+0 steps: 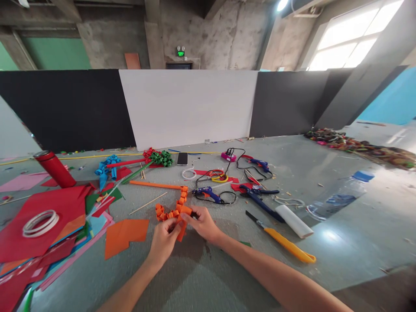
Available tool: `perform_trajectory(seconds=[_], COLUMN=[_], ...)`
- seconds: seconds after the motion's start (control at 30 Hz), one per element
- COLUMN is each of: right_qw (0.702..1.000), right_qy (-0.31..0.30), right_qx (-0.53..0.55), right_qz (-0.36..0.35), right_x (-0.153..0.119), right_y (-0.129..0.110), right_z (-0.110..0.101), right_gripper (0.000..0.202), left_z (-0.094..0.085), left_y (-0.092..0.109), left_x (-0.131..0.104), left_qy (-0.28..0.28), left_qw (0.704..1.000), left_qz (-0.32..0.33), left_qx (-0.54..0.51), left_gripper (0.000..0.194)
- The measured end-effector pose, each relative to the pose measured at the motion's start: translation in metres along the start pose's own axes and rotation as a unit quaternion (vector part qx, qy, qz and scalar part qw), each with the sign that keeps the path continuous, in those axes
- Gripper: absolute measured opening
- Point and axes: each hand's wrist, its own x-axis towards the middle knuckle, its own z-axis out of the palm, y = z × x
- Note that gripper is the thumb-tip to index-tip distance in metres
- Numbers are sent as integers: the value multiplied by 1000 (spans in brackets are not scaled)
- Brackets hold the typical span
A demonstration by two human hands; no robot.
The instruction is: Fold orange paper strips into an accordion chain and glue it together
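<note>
A curled, folded strip of orange paper [182,197] lies in front of me, its lower end between my two hands. My left hand [165,238] pinches the strip from the left, with fingers closed on it. From the right, my right hand [203,223] grips the same strip between thumb and fingers. A long orange stick [156,185] runs leftward from the top of the curled strip. Left of my hands lies a flat orange sheet [126,236]. Just beyond my right hand is a blue glue gun [208,194] with a black cable.
Stacked coloured sheets [42,225] and a red bottle [55,169] are at left. A yellow cutter [286,243], blue pliers [263,203], a white roll [294,221] and a clear bottle [338,197] lie at right. Farther back are paper flowers [160,158] and a phone [182,159].
</note>
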Motion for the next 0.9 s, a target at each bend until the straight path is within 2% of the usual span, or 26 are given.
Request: perform_trajectory(seconds=[0.9], right_qw=[1000], right_qy=[1], right_qx=[25], right_qz=[-2], right_x=[1], right_y=[5], right_z=[2], right_gripper=[42], left_z=[0], left_y=[1], left_x=[-1], left_qy=[3], left_qw=[1000], left_qz=[4], left_qx=[13], left_gripper=[39])
